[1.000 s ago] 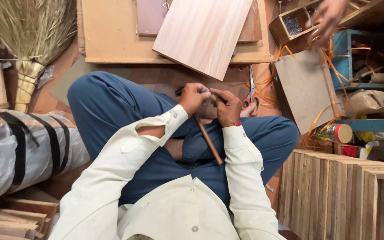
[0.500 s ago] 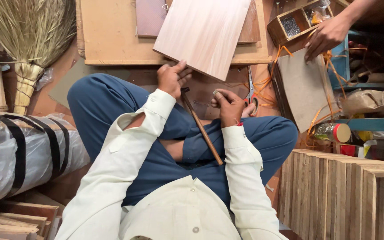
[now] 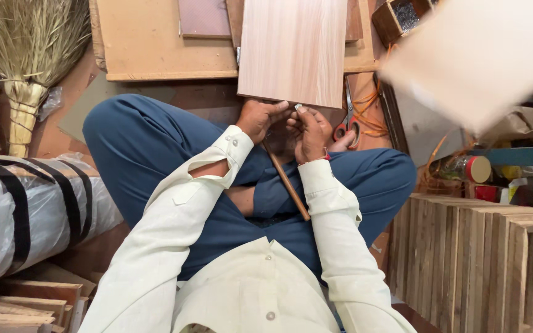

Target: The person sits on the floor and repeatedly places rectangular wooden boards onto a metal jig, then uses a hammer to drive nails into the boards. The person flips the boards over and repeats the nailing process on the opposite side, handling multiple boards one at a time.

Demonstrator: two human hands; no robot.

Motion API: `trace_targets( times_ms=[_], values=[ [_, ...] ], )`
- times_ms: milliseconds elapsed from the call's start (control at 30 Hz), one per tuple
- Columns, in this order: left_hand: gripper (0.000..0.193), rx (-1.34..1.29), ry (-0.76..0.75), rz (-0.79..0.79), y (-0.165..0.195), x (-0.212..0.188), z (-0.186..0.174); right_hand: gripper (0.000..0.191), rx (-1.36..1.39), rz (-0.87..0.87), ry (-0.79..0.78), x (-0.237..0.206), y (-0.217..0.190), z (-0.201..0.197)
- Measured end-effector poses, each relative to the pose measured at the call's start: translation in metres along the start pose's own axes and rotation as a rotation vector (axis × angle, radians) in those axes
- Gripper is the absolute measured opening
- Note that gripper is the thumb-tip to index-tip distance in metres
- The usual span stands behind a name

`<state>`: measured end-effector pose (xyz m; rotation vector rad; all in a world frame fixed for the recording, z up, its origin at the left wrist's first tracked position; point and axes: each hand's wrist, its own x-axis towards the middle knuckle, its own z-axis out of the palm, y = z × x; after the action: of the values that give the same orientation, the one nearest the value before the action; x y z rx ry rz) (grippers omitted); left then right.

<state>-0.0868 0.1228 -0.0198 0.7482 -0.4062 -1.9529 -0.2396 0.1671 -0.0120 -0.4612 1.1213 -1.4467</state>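
Note:
I sit cross-legged on the floor with a pale wooden board lying in front of my knees. My left hand is curled on the board's near edge. My right hand is close beside it, with a small shiny metal piece pinched in its fingertips at the same edge. A brown wooden handle slants from under my hands down across my lap. Its top end is hidden by my hands.
A straw broom lies at the left, above a plastic-wrapped bundle with black straps. Red-handled scissors lie by my right knee. Stacked wooden pieces stand at the right. A blurred pale board crosses the upper right.
My left hand came back from the board's edge to meet my right hand. The board now lies straighter, and a blurred pale board has swept in at the upper right, where another person's hand was.

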Motion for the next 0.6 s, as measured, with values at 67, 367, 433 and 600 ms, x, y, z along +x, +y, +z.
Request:
trace_targets(
  times_ms=[67, 367, 433, 600],
  values=[
    [0.025, -0.009, 0.004, 0.035, -0.003, 0.000, 0.001, 0.011, 0.021, -0.014, 0.027, 0.002, 0.005, 0.000],
    [0.024, -0.007, 0.082, 0.046, -0.019, 0.001, 0.001, 0.010, 0.121, 0.055, 0.101, -0.002, 0.006, -0.003],
    [0.023, -0.004, 0.080, 0.045, -0.020, 0.001, 0.000, 0.010, 0.135, 0.063, 0.099, -0.004, 0.005, -0.002],
    [0.019, 0.000, 0.062, 0.030, -0.019, -0.002, -0.001, 0.010, 0.163, 0.055, 0.087, -0.007, 0.005, -0.001]
  ],
)
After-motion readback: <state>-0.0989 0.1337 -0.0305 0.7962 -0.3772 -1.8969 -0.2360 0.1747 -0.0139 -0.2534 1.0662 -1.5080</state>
